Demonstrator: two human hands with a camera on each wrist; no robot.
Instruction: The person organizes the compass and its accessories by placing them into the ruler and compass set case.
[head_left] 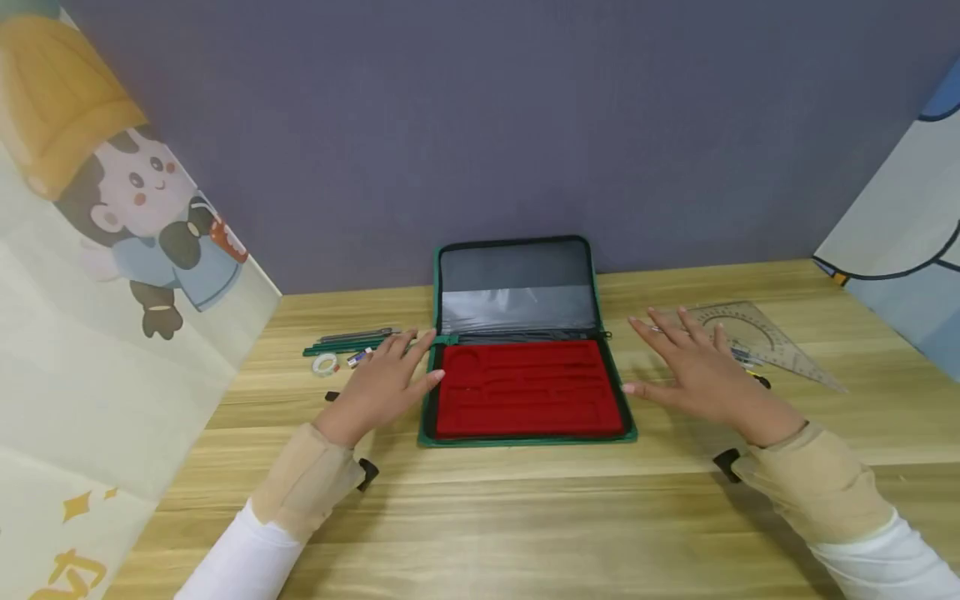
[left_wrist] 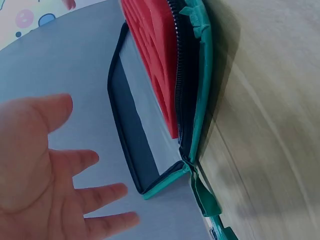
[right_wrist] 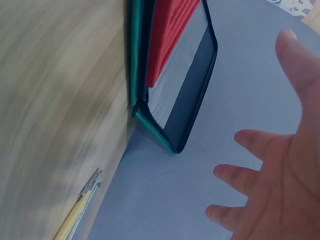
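A green zip case (head_left: 525,443) lies unfolded on the table, its lid with a clear pocket (head_left: 517,308) leaning back against the grey wall. Its base holds a red moulded tray (head_left: 528,392) with shaped hollows and nothing in them. My left hand (head_left: 386,383) hovers by the case's left edge, fingers spread and holding nothing; the left wrist view shows its palm (left_wrist: 30,170) bare. On the other side, my right hand (head_left: 697,375) is spread beside the right edge, likewise holding nothing. A clear set square (head_left: 780,333) lies partly behind that hand.
Left of the case lie green pencils (head_left: 341,347), a slim grey metal tool (head_left: 352,336), a white ring-shaped roll (head_left: 325,364) and a small blue-and-white block (head_left: 359,357). A yellow-and-black tool (head_left: 759,379) shows by the right hand. The grey wall (head_left: 517,125) bounds the table's back.
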